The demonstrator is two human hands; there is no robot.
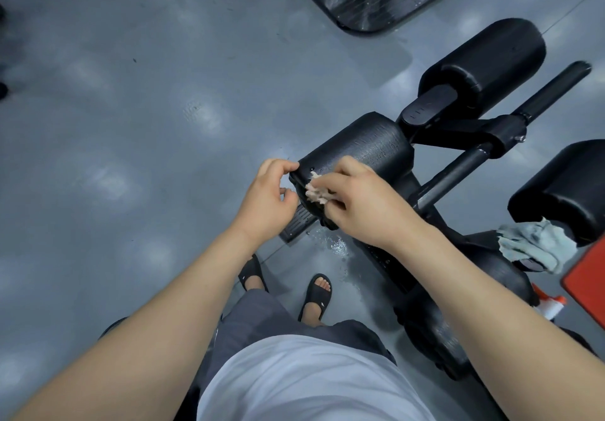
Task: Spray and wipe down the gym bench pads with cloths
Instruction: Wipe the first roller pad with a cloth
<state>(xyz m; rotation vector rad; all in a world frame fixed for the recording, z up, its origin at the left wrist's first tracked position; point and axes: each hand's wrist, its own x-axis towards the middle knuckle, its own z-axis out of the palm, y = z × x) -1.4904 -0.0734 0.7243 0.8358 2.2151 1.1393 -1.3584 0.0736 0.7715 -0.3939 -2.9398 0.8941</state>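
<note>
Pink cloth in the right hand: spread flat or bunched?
Bunched. The pink cloth is a crumpled wad pinched in the right hand, pressed against the roller pad's end.

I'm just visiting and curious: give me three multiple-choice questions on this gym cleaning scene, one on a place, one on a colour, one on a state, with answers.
1. Where does the grey cloth lie?
A. on the floor by the sandals
B. draped on the machine beside a pad at the right
C. in the left hand

2. What colour is the roller pad being wiped?
A. black
B. red
C. white

3. What is the right hand doing?
A. hanging empty
B. holding a spray bottle
C. pressing a pinkish cloth on the pad's end

Answers: B, it hangs on the frame at the right; A, the pad is black; C, the fingers bunch the cloth against the pad.
</note>
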